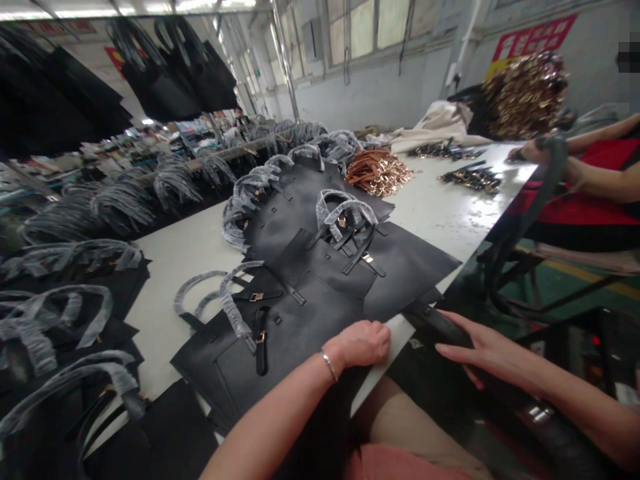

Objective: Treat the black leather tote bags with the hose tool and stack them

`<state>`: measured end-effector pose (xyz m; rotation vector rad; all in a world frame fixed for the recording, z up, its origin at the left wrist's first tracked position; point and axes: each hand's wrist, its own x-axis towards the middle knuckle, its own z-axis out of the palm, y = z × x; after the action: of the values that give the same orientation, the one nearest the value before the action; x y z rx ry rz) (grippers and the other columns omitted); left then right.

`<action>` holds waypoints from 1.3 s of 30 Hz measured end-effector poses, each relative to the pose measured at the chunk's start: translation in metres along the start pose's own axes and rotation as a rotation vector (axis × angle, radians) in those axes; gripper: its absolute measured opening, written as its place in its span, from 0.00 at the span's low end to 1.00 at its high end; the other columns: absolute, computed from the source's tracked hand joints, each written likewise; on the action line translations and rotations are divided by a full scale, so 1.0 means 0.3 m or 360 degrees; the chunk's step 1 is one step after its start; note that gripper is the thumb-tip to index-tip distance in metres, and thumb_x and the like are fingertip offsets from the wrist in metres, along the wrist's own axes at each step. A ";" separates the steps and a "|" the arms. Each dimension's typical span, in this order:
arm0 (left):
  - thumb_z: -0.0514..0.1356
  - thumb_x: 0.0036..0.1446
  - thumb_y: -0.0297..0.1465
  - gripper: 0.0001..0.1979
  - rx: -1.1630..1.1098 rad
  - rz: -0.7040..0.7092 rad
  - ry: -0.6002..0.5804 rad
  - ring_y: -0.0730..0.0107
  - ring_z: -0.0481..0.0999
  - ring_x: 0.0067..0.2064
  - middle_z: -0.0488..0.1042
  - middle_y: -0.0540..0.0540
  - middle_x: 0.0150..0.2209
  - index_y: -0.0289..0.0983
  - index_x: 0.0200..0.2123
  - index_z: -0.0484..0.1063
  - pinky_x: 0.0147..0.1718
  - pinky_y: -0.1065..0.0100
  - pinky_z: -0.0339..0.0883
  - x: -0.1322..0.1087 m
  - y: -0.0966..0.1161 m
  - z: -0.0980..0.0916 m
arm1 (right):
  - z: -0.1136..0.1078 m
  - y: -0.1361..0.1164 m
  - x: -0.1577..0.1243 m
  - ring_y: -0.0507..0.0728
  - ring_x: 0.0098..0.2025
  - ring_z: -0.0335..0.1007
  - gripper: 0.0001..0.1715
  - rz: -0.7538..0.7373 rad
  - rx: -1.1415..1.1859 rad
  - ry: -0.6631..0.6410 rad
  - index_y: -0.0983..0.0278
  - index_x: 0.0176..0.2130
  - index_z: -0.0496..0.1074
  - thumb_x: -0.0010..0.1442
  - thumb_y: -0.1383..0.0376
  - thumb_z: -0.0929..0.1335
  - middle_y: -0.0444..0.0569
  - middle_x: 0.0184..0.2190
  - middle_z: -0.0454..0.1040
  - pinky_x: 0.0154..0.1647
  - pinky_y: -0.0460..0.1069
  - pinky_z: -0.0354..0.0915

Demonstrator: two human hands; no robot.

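My left hand (365,343), with a silver bangle on its wrist, is closed on the near edge of a black leather tote bag (320,310) lying on the table. The bag has plastic-wrapped handles (233,307) and black straps with gold buckles (260,337). At the table's near edge, my right hand (475,350) is wrapped round a thick black tube (447,327). The tube's flat tip points at the bag's edge, and its lower part runs down under my forearm. More black bags (285,200) lie overlapped beyond this one.
Black bags with wrapped handles (75,300) are piled at left, and others hang (175,77) overhead. Brown straps with gold hardware (377,172) and black straps (473,177) lie on the white table (435,200). At right, a co-worker's hands (565,163) are near a dark curved hose (525,227).
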<state>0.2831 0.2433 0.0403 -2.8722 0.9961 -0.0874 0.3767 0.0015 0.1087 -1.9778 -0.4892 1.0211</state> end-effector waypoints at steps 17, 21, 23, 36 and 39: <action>0.47 0.66 0.22 0.13 -0.0434 -0.0704 0.0257 0.71 0.72 0.42 0.71 0.45 0.41 0.36 0.47 0.68 0.42 0.70 0.69 -0.036 -0.030 0.013 | -0.013 0.002 -0.028 0.51 0.15 0.65 0.51 -0.0033 0.0007 -0.0059 0.64 0.66 0.49 0.54 0.50 0.71 0.37 0.18 0.68 0.14 0.44 0.61; 0.51 0.66 0.26 0.09 -0.0257 -0.0157 0.0041 0.65 0.71 0.37 0.71 0.43 0.36 0.34 0.41 0.71 0.33 0.67 0.70 -0.028 -0.023 -0.020 | -0.005 0.003 -0.018 0.51 0.15 0.65 0.51 -0.0017 -0.0001 -0.0115 0.63 0.66 0.50 0.53 0.51 0.72 0.37 0.21 0.69 0.14 0.43 0.63; 0.50 0.65 0.26 0.10 -0.0148 -0.0030 -0.0058 0.65 0.71 0.33 0.70 0.42 0.33 0.33 0.36 0.71 0.27 0.67 0.69 -0.003 -0.016 -0.030 | -0.002 -0.002 -0.014 0.51 0.15 0.66 0.50 -0.0029 0.0017 -0.0073 0.63 0.66 0.50 0.54 0.51 0.72 0.37 0.21 0.69 0.14 0.44 0.63; 0.49 0.63 0.24 0.09 0.0140 0.0156 -0.0068 0.65 0.73 0.26 0.69 0.43 0.32 0.32 0.36 0.69 0.22 0.68 0.66 0.041 -0.002 -0.023 | -0.004 -0.006 -0.061 0.49 0.16 0.66 0.45 -0.0093 0.0136 0.0028 0.60 0.65 0.52 0.55 0.60 0.72 0.39 0.26 0.72 0.14 0.42 0.64; 0.49 0.64 0.24 0.09 -0.0216 -0.0129 -0.0007 0.66 0.73 0.28 0.70 0.43 0.34 0.33 0.39 0.68 0.26 0.67 0.67 0.033 -0.012 -0.003 | 0.003 -0.017 -0.052 0.49 0.16 0.66 0.47 -0.0083 0.0096 0.0023 0.61 0.66 0.51 0.55 0.56 0.72 0.39 0.26 0.72 0.15 0.42 0.64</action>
<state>0.2929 0.2399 0.0417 -3.0342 0.9182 -0.0204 0.3669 -0.0053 0.1203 -1.9086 -0.4938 0.9776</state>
